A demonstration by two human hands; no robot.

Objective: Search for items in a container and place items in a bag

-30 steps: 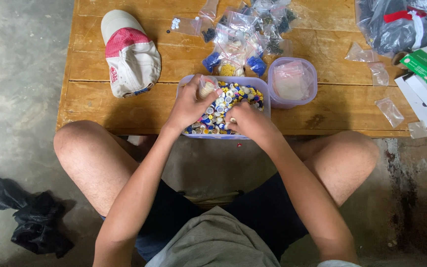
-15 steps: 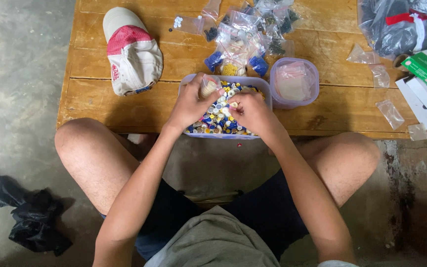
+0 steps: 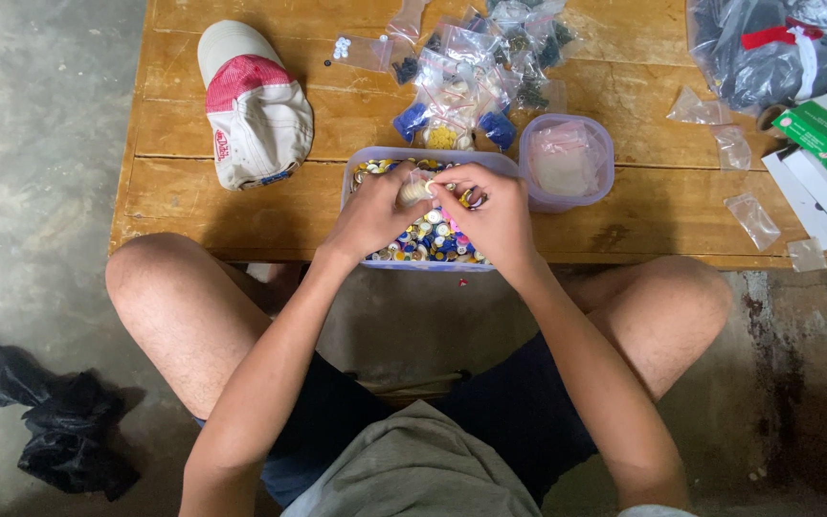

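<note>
Here, left hand [image 3: 372,213] and right hand [image 3: 490,218] meet, fingers curled together over a small clear bag [image 3: 417,188] pinched between them. Both hover above a rectangular plastic tub [image 3: 361,165] of mixed coloured buttons [image 3: 431,239] at the wooden table's [image 3: 193,196] near edge. Round container [image 3: 568,163] just right; bagged buttons [image 3: 471,86] behind; cap [image 3: 251,105] left.

light: soft, even daylight | shadows: faint under table edge | focus: sharp, slight wide-angle stretch
</note>
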